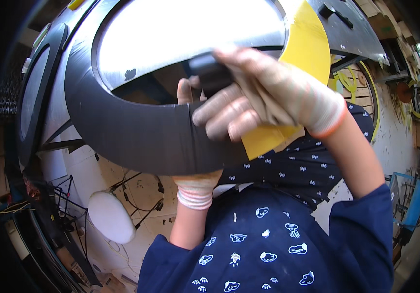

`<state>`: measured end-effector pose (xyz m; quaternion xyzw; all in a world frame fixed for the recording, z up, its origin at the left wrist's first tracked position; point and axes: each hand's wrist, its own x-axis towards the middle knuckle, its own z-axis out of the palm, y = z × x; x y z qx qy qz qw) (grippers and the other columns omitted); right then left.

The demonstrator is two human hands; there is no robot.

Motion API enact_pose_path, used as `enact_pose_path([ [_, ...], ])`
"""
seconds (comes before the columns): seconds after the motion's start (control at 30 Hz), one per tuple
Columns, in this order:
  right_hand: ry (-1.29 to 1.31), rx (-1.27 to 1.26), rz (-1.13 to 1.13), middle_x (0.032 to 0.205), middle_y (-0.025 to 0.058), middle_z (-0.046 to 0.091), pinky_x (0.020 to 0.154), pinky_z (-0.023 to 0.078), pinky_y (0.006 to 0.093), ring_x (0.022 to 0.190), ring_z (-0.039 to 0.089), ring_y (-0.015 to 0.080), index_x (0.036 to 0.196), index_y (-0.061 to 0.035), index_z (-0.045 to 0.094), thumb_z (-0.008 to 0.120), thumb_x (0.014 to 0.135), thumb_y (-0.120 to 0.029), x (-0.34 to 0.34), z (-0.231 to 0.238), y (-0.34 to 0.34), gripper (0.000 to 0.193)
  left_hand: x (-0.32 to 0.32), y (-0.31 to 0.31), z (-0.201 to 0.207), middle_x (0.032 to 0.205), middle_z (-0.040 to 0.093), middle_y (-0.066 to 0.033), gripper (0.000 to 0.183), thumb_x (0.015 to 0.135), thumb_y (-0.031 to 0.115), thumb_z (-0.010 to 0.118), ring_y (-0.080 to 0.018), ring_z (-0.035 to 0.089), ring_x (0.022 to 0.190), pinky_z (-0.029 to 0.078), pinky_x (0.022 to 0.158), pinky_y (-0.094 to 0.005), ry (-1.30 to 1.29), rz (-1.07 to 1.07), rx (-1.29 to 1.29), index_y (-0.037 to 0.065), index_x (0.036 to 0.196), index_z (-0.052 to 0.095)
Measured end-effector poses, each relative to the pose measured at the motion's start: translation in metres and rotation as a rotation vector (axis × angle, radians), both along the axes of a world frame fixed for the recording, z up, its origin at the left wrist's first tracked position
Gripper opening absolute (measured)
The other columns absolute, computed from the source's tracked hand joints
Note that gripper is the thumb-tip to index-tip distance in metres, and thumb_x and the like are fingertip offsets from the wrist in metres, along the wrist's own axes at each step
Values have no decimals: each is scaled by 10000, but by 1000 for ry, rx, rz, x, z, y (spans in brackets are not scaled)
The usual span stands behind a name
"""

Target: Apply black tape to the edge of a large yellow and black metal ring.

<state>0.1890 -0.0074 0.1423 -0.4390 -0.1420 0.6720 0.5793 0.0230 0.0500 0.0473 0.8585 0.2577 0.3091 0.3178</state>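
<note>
A wide, flat ring (132, 136) with a black face spans the space in front of me and rests partly on the metal table. Its right side is covered by a yellow section (312, 44). My left hand (196, 184), in a pale glove, is closed round the ring's near part from below; its fingertips show through the ring's opening, and the ring hides the palm. Above that part, my gloved right hand (268, 95) is blurred by motion. It grips a dark, smooth block-like thing (212, 73) whose exact kind I cannot make out.
The shiny metal table (190, 29) lies beyond. Another dark ring-shaped piece (29, 97) leans at its left. A black-handled tool (334, 13) lies on the table's right. Below left are a white round seat (111, 217) and cables. Yellow rings (417, 100) hang at the right.
</note>
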Motion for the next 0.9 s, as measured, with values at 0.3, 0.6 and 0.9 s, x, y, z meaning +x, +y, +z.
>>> enact_pose_path([
  [0.3, -59, -587, 250, 713, 60, 663, 473, 473, 225, 554, 642, 108, 1290, -32, 586, 648, 929, -172, -84, -23, -150, 392, -14, -2, 12, 1625, 310, -93, 638, 990, 353, 481, -288, 269, 1508, 233, 1227, -420, 554, 139, 543, 102, 1555, 324],
  [0.6, -516, -249, 319, 1010, 140, 662, 755, 495, 339, 847, 662, 218, 1344, 7, 467, 644, 927, -305, 33, -128, -44, 549, -10, 12, -46, 1544, 427, -86, 588, 1006, 327, 485, -274, 343, 1463, 301, 1194, -406, 391, 198, 714, 109, 1536, 351],
  [0.9, 190, 387, -7, 1224, 268, 633, 913, 578, 366, 985, 715, 291, 1509, 59, 296, 634, 886, -628, 48, -38, -145, 987, 1, 7, -50, 1574, 372, -104, 551, 1042, 342, 427, -264, 345, 1454, 340, 1173, -416, 313, 218, 561, 123, 1534, 313],
])
